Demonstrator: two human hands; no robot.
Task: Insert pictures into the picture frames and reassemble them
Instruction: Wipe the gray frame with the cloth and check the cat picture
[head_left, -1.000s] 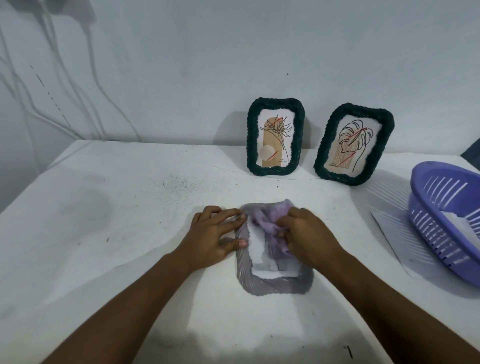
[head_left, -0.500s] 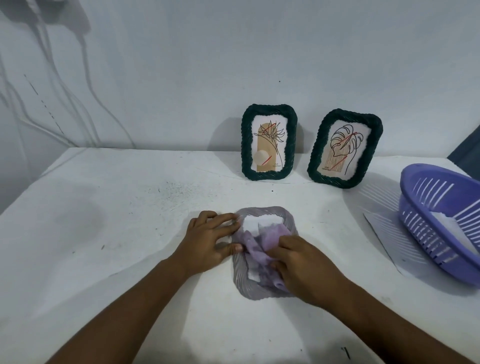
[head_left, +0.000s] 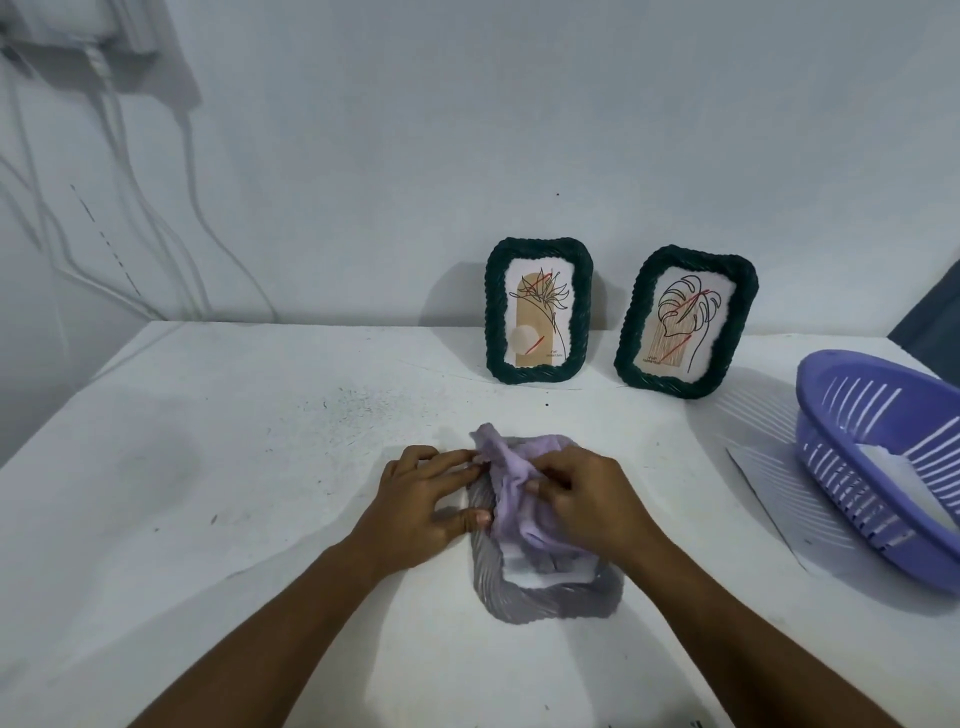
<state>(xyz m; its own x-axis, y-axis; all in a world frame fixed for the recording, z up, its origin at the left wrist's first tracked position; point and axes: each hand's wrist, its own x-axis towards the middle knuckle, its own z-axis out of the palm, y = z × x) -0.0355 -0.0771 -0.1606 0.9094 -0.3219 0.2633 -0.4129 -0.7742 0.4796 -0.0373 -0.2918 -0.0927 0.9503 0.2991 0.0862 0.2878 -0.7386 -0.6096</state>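
Note:
A grey ribbed picture frame (head_left: 545, 597) lies flat on the white table (head_left: 260, 467). A crumpled lilac cloth (head_left: 511, 499) lies across the frame's opening. My right hand (head_left: 592, 499) grips the cloth and presses it down on the frame's upper part. My left hand (head_left: 426, 499) rests on the frame's left edge, with its fingers straight at the top corner and its thumb on the side. Two dark green woven frames with line-drawn plant pictures lean on the wall, the left green frame (head_left: 537, 312) upright and the right green frame (head_left: 685, 322) tilted.
A purple slotted basket (head_left: 883, 467) stands at the table's right edge with something white inside it. A white sheet (head_left: 769, 499) lies partly under it. White cables (head_left: 130, 208) hang on the wall at the far left.
My right hand has slid the cloth from the frame's lower part back up to its top. My left hand has stayed on the frame's left edge.

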